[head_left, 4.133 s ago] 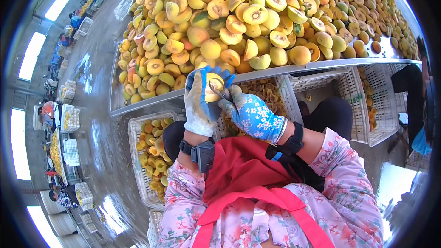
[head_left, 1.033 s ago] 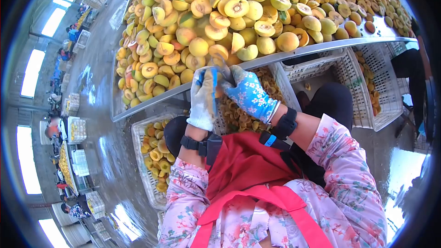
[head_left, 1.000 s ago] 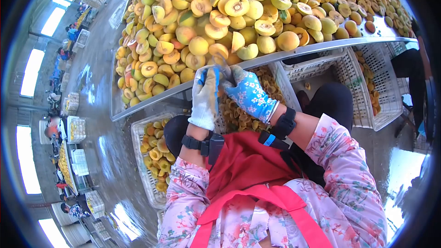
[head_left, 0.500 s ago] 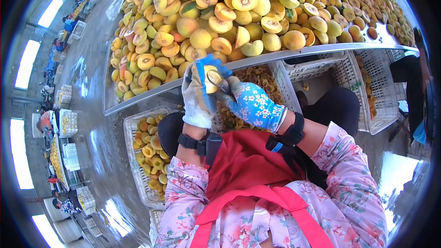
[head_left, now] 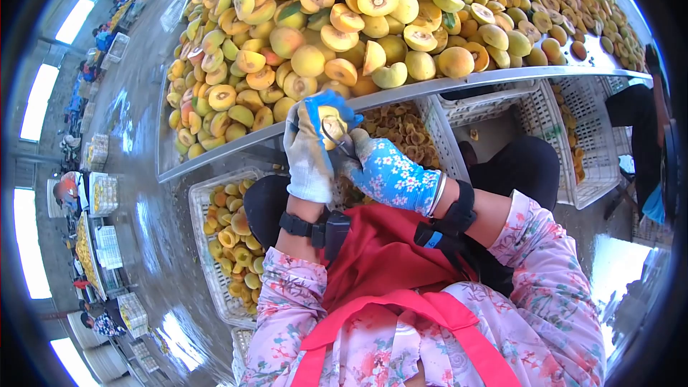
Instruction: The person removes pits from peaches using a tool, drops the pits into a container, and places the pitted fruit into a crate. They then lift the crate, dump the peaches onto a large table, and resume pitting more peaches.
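My left hand (head_left: 307,150), in a grey-white glove with blue on the fingers, is closed around a yellow peach half (head_left: 332,120) with its cut face turned toward my right hand. In a blue flowered glove, my right hand (head_left: 395,172) grips a pitting tool (head_left: 345,145) with a thin curved metal end. That metal end is at the centre of the cut face; its handle is mostly hidden by my fingers. Both hands are just in front of the metal table edge (head_left: 459,84), below a heap of halved peaches (head_left: 308,61).
A white crate of peach halves (head_left: 208,261) stands on the floor at left. Under the table, another crate (head_left: 438,125) holds brownish scraps (head_left: 401,125). More white crates (head_left: 595,147) are at right. Along the left, people (head_left: 68,190) sit at other tables.
The tool's curved end has shifted in the peach half, and the middle of the cut face now looks rougher. Both hands stay in nearly the same place.
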Action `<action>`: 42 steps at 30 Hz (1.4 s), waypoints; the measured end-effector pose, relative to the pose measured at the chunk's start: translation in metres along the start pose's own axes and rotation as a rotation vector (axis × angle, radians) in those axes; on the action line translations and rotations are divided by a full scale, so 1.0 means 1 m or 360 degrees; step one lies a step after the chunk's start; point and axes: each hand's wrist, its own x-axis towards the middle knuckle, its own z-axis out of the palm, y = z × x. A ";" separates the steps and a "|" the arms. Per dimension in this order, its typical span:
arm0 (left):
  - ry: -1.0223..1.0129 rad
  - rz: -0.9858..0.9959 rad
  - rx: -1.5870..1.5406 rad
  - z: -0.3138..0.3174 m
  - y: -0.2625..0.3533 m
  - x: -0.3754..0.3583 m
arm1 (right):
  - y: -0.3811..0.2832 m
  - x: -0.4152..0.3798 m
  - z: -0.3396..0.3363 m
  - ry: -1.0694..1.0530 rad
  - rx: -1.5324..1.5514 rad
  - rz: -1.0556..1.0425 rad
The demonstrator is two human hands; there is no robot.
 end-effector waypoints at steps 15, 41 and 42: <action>0.0146 -0.0059 -0.0132 0.001 -0.002 0.000 | 0.012 0.004 0.009 -0.0011 -0.0107 -0.0123; 0.0043 -0.0042 0.0064 0.005 -0.006 -0.003 | 0.013 0.008 0.000 -0.0080 -0.0171 -0.0072; 0.0095 -0.0076 0.0174 0.008 -0.005 -0.003 | 0.014 0.008 0.001 -0.0068 -0.0234 -0.0057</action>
